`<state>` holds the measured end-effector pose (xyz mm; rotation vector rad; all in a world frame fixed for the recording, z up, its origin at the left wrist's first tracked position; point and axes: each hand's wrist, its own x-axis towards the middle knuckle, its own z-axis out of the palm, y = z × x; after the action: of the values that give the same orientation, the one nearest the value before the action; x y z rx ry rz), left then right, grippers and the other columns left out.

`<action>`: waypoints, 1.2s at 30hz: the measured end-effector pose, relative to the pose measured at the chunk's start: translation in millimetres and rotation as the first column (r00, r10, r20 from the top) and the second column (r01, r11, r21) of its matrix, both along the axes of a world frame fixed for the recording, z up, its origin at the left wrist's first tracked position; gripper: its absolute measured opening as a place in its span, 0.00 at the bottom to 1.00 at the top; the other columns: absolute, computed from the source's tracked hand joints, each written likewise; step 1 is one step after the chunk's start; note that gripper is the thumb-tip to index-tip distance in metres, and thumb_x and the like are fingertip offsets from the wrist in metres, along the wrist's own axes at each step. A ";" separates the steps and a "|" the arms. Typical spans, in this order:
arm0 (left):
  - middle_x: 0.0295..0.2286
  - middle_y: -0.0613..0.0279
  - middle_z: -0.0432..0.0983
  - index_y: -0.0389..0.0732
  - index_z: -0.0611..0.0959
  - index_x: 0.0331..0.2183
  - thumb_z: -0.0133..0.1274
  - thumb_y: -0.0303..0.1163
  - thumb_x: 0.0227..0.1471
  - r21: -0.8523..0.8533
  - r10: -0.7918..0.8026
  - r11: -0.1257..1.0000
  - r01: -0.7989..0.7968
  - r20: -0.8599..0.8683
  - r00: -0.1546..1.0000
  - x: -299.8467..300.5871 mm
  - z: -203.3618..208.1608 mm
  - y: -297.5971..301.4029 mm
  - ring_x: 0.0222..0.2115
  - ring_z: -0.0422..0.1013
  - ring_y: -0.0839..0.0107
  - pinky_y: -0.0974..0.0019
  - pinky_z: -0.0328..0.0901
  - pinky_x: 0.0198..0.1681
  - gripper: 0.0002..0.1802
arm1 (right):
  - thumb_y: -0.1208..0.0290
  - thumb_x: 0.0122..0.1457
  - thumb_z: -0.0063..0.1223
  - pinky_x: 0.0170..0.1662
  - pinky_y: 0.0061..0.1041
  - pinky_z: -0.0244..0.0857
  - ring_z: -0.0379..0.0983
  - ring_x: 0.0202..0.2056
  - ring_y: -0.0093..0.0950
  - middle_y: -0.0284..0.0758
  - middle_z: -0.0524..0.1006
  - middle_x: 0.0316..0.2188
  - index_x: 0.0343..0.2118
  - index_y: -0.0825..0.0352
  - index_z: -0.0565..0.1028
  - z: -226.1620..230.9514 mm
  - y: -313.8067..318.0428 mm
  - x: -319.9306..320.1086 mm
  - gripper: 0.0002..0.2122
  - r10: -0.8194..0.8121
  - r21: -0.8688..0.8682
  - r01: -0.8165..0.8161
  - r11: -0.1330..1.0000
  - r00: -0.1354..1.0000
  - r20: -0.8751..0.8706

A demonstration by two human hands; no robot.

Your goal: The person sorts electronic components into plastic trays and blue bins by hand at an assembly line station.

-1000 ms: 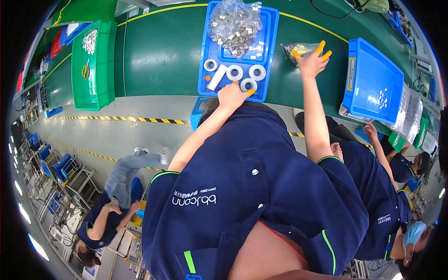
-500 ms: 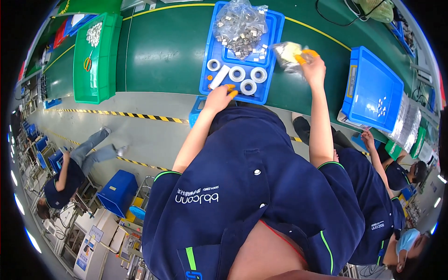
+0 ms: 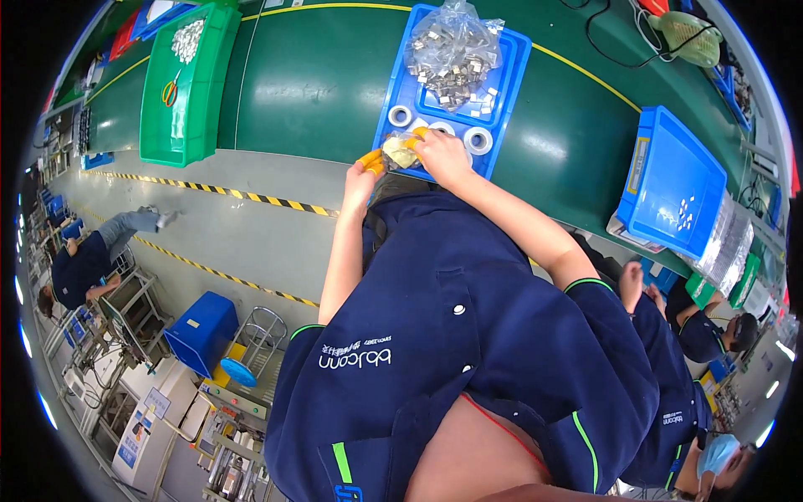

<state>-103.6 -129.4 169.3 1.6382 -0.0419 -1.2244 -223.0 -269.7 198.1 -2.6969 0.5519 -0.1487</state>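
Observation:
Between my two hands, over the near edge of a blue tray point(image 3: 513, 100), is a small clear plastic bag point(image 3: 400, 151) with something pale yellow in it. My left hand point(image 3: 363, 174) grips its left side and my right hand point(image 3: 443, 157) pinches its right side. Yellow covers sit on fingertips of both hands. In the tray, several white tape rolls point(image 3: 478, 140) lie around my right hand, some partly hidden behind it. Beyond them a large clear bag point(image 3: 452, 52) of small metal parts point(image 3: 456, 84) rests in a smaller blue tray, with loose pieces beside it.
A green bin point(image 3: 219, 92) with orange-handled scissors point(image 3: 171, 92) and small silvery parts stands at the left of the green table point(image 3: 322, 100). At the right is a tilted blue bin point(image 3: 669, 167) holding a few small pieces. A co-worker point(image 3: 669, 360) sits close on my right.
My right hand has brought the plastic bag left from beside the tray to its near edge. My left hand has come off the tray and taken hold of the bag too.

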 end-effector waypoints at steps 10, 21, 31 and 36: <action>0.30 0.50 0.72 0.36 0.77 0.35 0.57 0.29 0.35 0.492 -0.578 0.816 0.303 0.699 0.420 -17.1 11.9 -19.1 0.33 0.69 0.55 0.58 0.64 0.36 0.18 | 0.74 0.39 0.49 0.30 0.26 0.67 0.69 0.34 0.29 0.35 0.71 0.25 0.20 0.64 0.73 2.5 -0.6 2.6 0.03 0.047 -0.158 -0.058 0.986 0.996 -0.073; 0.26 0.52 0.73 0.36 0.78 0.30 0.56 0.26 0.35 0.550 -0.608 0.789 0.275 0.764 0.215 -14.7 -1.7 -26.9 0.28 0.70 0.55 0.58 0.65 0.32 0.13 | 0.75 0.43 0.47 0.26 0.25 0.69 0.70 0.33 0.31 0.38 0.72 0.28 0.26 0.68 0.74 -11.3 19.0 4.3 0.07 0.033 -0.073 -0.047 0.996 0.983 -0.182; 0.44 0.46 0.64 0.41 0.66 0.48 0.53 0.27 0.37 0.390 -0.552 0.829 0.401 0.686 0.473 -12.7 13.9 -23.3 0.45 0.62 0.53 0.58 0.59 0.47 0.31 | 0.80 0.46 0.38 0.44 0.38 0.63 0.62 0.46 0.48 0.56 0.62 0.45 0.45 0.72 0.62 7.9 22.0 10.7 0.19 0.035 0.520 0.077 0.850 0.978 -0.203; 0.39 0.55 0.71 0.44 0.81 0.30 0.53 0.30 0.37 0.282 -0.381 0.907 0.312 0.866 0.324 -27.5 -29.6 -25.8 0.38 0.68 0.59 0.62 0.63 0.42 0.12 | 0.74 0.53 0.33 0.33 0.38 0.66 0.71 0.32 0.43 0.48 0.73 0.30 0.46 0.70 0.60 5.0 11.3 -11.7 0.16 -0.073 0.276 0.189 0.942 0.920 -0.384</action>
<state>-131.1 -155.2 139.7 2.2617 -1.1380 -0.4209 -234.7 -258.4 203.1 -2.3848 0.7966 0.3903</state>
